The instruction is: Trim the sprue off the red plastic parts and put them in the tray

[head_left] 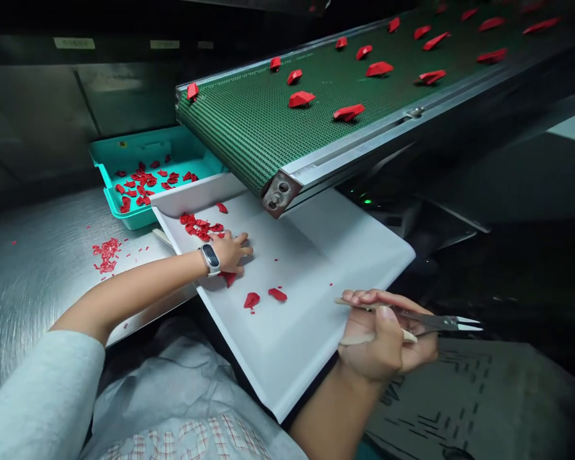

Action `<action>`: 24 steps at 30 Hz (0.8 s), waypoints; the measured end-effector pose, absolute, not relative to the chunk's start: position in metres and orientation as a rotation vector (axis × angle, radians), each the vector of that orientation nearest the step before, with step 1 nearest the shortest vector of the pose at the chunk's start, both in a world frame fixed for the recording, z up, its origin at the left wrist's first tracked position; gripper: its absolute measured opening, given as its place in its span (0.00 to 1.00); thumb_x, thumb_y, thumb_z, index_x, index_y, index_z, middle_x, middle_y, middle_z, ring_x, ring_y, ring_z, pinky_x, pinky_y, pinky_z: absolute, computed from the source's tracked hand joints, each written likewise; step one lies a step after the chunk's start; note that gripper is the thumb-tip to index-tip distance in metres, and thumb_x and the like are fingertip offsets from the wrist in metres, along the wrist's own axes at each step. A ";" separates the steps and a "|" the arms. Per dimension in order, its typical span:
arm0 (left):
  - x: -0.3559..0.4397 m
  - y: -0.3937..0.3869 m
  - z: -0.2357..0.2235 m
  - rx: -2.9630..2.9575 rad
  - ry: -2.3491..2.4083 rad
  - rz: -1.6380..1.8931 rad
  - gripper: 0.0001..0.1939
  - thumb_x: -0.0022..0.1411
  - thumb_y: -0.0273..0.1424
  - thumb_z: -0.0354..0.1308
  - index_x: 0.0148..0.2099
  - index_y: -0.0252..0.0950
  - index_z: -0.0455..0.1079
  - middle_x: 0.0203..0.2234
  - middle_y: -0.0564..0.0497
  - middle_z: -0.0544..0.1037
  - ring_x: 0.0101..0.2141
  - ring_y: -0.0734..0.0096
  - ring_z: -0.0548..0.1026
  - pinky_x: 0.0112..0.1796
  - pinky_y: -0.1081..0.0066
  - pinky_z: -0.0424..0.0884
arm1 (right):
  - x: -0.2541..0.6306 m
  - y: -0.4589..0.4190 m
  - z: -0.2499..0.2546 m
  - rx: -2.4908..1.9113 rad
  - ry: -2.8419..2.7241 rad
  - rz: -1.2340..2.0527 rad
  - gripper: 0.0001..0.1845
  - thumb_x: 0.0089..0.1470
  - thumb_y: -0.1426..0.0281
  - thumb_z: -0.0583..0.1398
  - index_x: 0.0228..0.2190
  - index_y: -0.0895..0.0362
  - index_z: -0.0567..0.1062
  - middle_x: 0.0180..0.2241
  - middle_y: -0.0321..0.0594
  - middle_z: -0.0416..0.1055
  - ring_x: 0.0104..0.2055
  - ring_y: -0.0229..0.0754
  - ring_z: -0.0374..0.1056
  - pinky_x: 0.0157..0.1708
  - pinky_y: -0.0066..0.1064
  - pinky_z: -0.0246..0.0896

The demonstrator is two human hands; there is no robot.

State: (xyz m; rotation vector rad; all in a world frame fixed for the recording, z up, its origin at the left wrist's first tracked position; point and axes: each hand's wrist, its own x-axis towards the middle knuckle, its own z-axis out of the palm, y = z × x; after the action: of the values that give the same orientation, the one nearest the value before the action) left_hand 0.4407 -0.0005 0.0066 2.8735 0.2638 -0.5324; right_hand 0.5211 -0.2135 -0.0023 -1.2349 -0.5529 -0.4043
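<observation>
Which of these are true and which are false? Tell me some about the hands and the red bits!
1. The right hand holds a tool. True.
2. The watch is on the right wrist. False: the watch is on the left wrist.
3. Red bits lie on the green belt. True.
4. The blue-green bin is empty. False: the bin has red bits in it.
5. The left hand is over the white tray. True.

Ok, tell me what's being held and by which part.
The right hand holds a metal-tipped tool by its pale handles; whether the left hand grips any red piece cannot be told.
</observation>
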 end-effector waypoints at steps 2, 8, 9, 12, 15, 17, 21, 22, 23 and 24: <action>0.427 0.001 0.008 2.881 0.261 -0.548 0.26 0.72 0.35 0.56 0.70 0.45 0.66 0.73 0.38 0.59 0.66 0.32 0.62 0.53 0.34 0.74 | 0.520 -0.214 -0.001 -1.242 -0.548 -0.398 0.07 0.45 0.64 0.65 0.28 0.52 0.74 0.23 0.32 0.67 0.24 0.41 0.63 0.28 0.36 0.63; 0.400 0.013 0.021 2.861 0.262 -0.707 0.13 0.68 0.31 0.59 0.53 0.39 0.80 0.58 0.36 0.75 0.55 0.38 0.73 0.46 0.40 0.77 | 0.513 -0.213 0.002 -1.315 -0.503 -0.429 0.06 0.44 0.64 0.64 0.27 0.50 0.73 0.24 0.33 0.67 0.25 0.43 0.63 0.27 0.39 0.64; 0.399 0.015 0.022 2.858 0.267 -0.719 0.11 0.68 0.32 0.60 0.49 0.39 0.81 0.55 0.37 0.76 0.53 0.40 0.74 0.46 0.41 0.77 | 0.513 -0.213 0.002 -1.326 -0.497 -0.437 0.07 0.44 0.64 0.65 0.27 0.50 0.72 0.24 0.33 0.67 0.25 0.43 0.63 0.27 0.39 0.64; 0.402 0.022 0.024 2.878 0.290 -0.665 0.11 0.67 0.36 0.62 0.48 0.42 0.81 0.54 0.38 0.77 0.53 0.41 0.72 0.48 0.39 0.74 | 0.512 -0.212 0.002 -1.335 -0.490 -0.446 0.07 0.42 0.64 0.65 0.26 0.50 0.73 0.24 0.33 0.67 0.25 0.44 0.64 0.27 0.40 0.63; 0.416 0.036 0.022 2.951 0.396 -0.455 0.23 0.70 0.41 0.59 0.65 0.44 0.72 0.69 0.35 0.63 0.65 0.30 0.61 0.57 0.26 0.61 | 0.513 -0.212 0.002 -1.330 -0.497 -0.445 0.07 0.41 0.65 0.66 0.26 0.51 0.74 0.23 0.34 0.68 0.24 0.44 0.64 0.27 0.41 0.63; 0.426 0.046 0.019 2.942 0.545 -0.399 0.32 0.70 0.45 0.59 0.72 0.46 0.62 0.75 0.35 0.52 0.69 0.24 0.52 0.58 0.20 0.54 | 0.514 -0.213 0.002 -1.332 -0.506 -0.448 0.06 0.41 0.65 0.66 0.25 0.51 0.75 0.23 0.34 0.69 0.24 0.44 0.64 0.27 0.41 0.63; 0.433 0.054 0.012 2.815 0.685 -0.547 0.29 0.71 0.44 0.56 0.71 0.48 0.64 0.71 0.37 0.61 0.64 0.25 0.60 0.50 0.30 0.70 | 0.515 -0.214 0.002 -1.325 -0.523 -0.448 0.06 0.41 0.65 0.66 0.25 0.51 0.74 0.22 0.34 0.69 0.23 0.45 0.64 0.26 0.43 0.62; 0.430 0.052 0.011 2.808 0.668 -0.570 0.27 0.71 0.42 0.56 0.69 0.48 0.66 0.69 0.37 0.63 0.63 0.27 0.63 0.48 0.34 0.73 | 0.516 -0.213 0.002 -1.320 -0.525 -0.444 0.06 0.41 0.65 0.66 0.25 0.51 0.74 0.22 0.34 0.68 0.23 0.45 0.64 0.26 0.43 0.62; 0.426 0.049 0.011 2.808 0.648 -0.588 0.26 0.70 0.39 0.56 0.68 0.47 0.67 0.68 0.37 0.65 0.62 0.28 0.64 0.47 0.37 0.73 | 0.516 -0.213 0.002 -1.317 -0.525 -0.442 0.07 0.41 0.65 0.66 0.25 0.51 0.74 0.22 0.34 0.68 0.23 0.45 0.63 0.26 0.43 0.62; 0.421 0.045 0.011 2.811 0.625 -0.608 0.25 0.70 0.37 0.57 0.67 0.47 0.69 0.67 0.37 0.66 0.61 0.29 0.65 0.46 0.38 0.73 | 0.515 -0.213 0.002 -1.314 -0.522 -0.442 0.07 0.40 0.65 0.66 0.25 0.51 0.75 0.22 0.34 0.68 0.23 0.45 0.63 0.26 0.43 0.61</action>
State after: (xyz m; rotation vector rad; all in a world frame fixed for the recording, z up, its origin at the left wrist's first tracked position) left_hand 0.4210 0.0448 0.0111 2.8108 0.6249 -0.6077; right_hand 0.5155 -0.2125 0.0017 -1.3143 -0.5224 -0.4423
